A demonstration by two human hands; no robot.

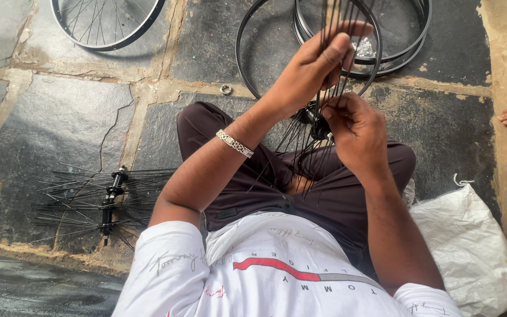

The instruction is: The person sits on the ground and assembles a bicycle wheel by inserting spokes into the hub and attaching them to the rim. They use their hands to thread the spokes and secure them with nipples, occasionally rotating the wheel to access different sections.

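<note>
Left hand [315,61] closed round bundle of thin black metal spokes [330,23], above small black wheel hub [317,123]; spokes' long axis runs up, away from lap; right hand [356,132] nearer hub, fingers pinched on spoke end

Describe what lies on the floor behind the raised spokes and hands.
Black rims lie stacked flat on the stone floor, with something shiny inside them. The left hand, right hand and spokes cover part of the rims, so their count is unclear.

Soft, even daylight, faint shadows under the rims [306,35], sharp focus throughout
</note>
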